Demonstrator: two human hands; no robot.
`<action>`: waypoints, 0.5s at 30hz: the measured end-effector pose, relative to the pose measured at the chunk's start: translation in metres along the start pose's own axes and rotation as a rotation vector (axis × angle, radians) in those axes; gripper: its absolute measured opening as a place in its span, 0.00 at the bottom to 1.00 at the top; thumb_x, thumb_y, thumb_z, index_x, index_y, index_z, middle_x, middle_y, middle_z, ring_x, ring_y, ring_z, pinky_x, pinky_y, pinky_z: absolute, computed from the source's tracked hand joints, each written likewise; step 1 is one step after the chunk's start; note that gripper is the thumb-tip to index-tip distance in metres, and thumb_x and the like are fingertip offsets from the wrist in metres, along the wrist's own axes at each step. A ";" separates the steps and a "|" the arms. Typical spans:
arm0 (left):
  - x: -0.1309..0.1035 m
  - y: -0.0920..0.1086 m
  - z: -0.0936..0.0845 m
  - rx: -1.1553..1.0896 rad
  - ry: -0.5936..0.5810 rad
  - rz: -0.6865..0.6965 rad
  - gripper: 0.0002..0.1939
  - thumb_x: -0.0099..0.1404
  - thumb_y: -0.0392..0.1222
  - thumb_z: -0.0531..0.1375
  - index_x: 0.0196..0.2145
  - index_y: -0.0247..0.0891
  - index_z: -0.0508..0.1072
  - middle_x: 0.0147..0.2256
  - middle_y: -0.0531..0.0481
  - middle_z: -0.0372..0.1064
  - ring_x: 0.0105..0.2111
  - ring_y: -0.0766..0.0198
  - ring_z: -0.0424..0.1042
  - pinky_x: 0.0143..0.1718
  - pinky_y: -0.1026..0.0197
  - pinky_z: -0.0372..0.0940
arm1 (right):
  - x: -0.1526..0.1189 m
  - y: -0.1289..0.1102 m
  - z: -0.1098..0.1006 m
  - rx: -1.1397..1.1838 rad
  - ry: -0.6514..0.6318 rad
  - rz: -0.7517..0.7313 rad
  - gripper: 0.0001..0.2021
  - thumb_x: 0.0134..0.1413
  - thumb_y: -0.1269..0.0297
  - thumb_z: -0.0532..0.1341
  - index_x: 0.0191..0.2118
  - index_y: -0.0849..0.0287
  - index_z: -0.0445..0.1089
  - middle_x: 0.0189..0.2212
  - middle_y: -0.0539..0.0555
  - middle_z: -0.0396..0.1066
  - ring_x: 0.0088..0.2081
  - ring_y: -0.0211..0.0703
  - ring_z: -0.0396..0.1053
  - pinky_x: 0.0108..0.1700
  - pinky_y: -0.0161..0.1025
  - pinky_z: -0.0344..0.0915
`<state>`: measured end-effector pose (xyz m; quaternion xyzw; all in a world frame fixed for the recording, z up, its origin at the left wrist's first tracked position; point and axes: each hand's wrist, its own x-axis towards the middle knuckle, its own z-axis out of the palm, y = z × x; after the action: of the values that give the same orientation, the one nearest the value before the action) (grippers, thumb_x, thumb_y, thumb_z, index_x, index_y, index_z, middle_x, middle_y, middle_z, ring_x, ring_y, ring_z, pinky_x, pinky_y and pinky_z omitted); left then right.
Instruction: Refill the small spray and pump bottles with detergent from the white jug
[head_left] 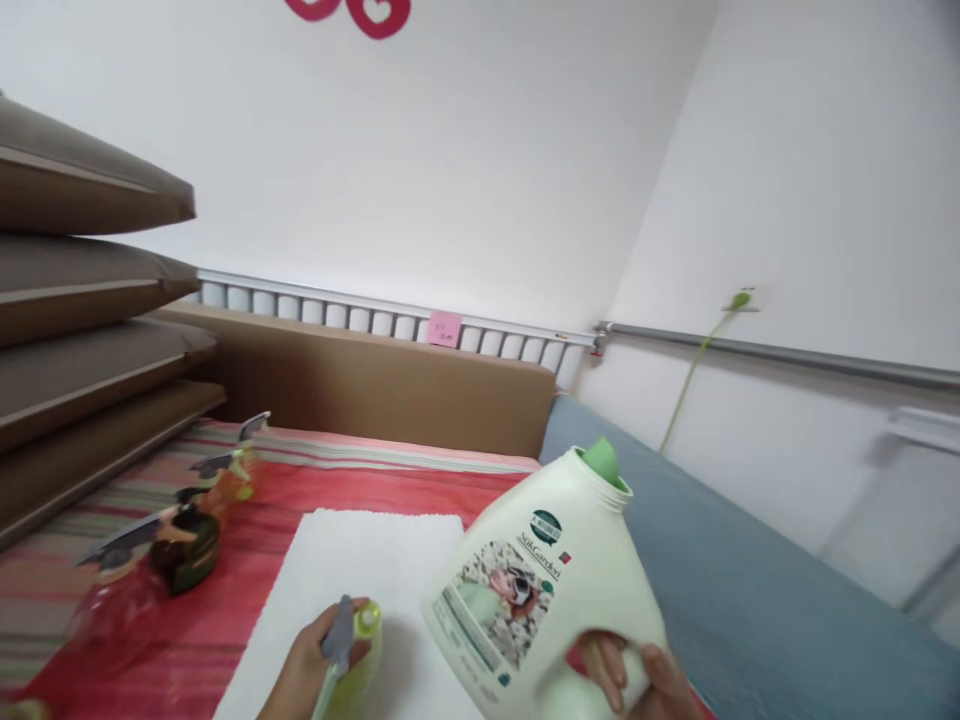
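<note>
My right hand (634, 675) is wrapped round the handle of a large pale green detergent jug (551, 590). The jug has no cap on its mouth, shows a green spout inside, and tilts to the right. At the bottom centre my left hand (319, 650) holds a grey spray head (340, 635) with a pale tube and also touches a small yellow-green bottle (360, 670) with an open neck. This bottle is beside the jug, over a white sheet (397, 555).
Several spray bottles stand at the left, among them a dark one (186, 550) and a pink one (116, 610), on red and striped cloth (322, 490). Brown cushions (90, 280) are stacked at the far left. A blue-grey padded edge (720, 560) runs along the right.
</note>
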<state>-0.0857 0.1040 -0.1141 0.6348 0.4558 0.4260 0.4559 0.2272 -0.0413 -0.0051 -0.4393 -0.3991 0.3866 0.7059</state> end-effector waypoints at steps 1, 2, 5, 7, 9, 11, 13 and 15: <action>0.003 -0.003 0.000 0.002 0.014 -0.008 0.28 0.42 0.58 0.67 0.38 0.39 0.78 0.36 0.47 0.78 0.40 0.46 0.75 0.41 0.54 0.70 | 0.000 -0.001 0.003 0.055 0.023 -0.041 0.26 0.41 0.36 0.59 0.16 0.56 0.58 0.11 0.44 0.52 0.15 0.34 0.50 0.25 0.38 0.56; 0.005 -0.006 0.000 0.001 0.039 -0.011 0.29 0.40 0.60 0.67 0.37 0.39 0.79 0.35 0.48 0.78 0.40 0.45 0.75 0.40 0.54 0.71 | 0.001 -0.002 0.006 0.106 0.054 -0.070 0.26 0.40 0.36 0.59 0.18 0.56 0.59 0.11 0.43 0.52 0.15 0.33 0.49 0.25 0.37 0.56; 0.009 -0.012 0.000 -0.006 0.102 0.017 0.29 0.38 0.63 0.67 0.35 0.42 0.79 0.36 0.49 0.79 0.41 0.45 0.75 0.42 0.53 0.71 | 0.003 -0.006 0.012 0.234 0.139 -0.115 0.24 0.36 0.37 0.63 0.21 0.54 0.60 0.12 0.42 0.52 0.14 0.32 0.48 0.22 0.35 0.52; 0.008 -0.015 0.002 -0.013 0.102 0.029 0.29 0.39 0.63 0.66 0.35 0.42 0.79 0.37 0.49 0.78 0.41 0.46 0.75 0.43 0.53 0.71 | 0.002 -0.007 0.012 0.276 0.169 -0.121 0.25 0.35 0.36 0.63 0.20 0.54 0.59 0.12 0.42 0.51 0.13 0.32 0.47 0.21 0.35 0.51; 0.006 -0.015 0.006 -0.010 0.128 0.030 0.30 0.38 0.64 0.66 0.35 0.41 0.79 0.36 0.48 0.79 0.40 0.45 0.75 0.42 0.52 0.71 | 0.000 -0.007 0.009 0.293 0.178 -0.115 0.25 0.36 0.35 0.62 0.21 0.54 0.58 0.12 0.42 0.50 0.13 0.32 0.47 0.21 0.35 0.52; 0.004 -0.013 0.010 -0.005 0.184 0.041 0.32 0.37 0.66 0.65 0.35 0.40 0.79 0.35 0.47 0.79 0.39 0.45 0.75 0.41 0.52 0.71 | -0.001 -0.006 0.006 0.304 0.163 -0.101 0.25 0.37 0.35 0.62 0.21 0.53 0.58 0.13 0.42 0.51 0.14 0.32 0.48 0.21 0.35 0.53; 0.002 -0.009 0.012 -0.010 0.208 0.053 0.33 0.38 0.67 0.65 0.36 0.40 0.78 0.35 0.47 0.78 0.39 0.45 0.75 0.40 0.54 0.71 | -0.002 -0.006 0.006 0.308 0.142 -0.090 0.25 0.37 0.36 0.62 0.22 0.54 0.58 0.13 0.41 0.51 0.14 0.32 0.48 0.22 0.34 0.53; 0.000 -0.003 0.011 -0.020 0.172 0.035 0.32 0.39 0.66 0.65 0.36 0.40 0.78 0.35 0.47 0.78 0.39 0.46 0.75 0.38 0.56 0.71 | -0.002 -0.008 0.008 0.293 0.128 -0.092 0.24 0.37 0.37 0.62 0.21 0.54 0.58 0.12 0.41 0.52 0.14 0.32 0.48 0.22 0.34 0.54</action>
<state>-0.0762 0.1022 -0.1190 0.5990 0.4779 0.4914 0.4139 0.2204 -0.0431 0.0040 -0.3364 -0.3124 0.3791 0.8035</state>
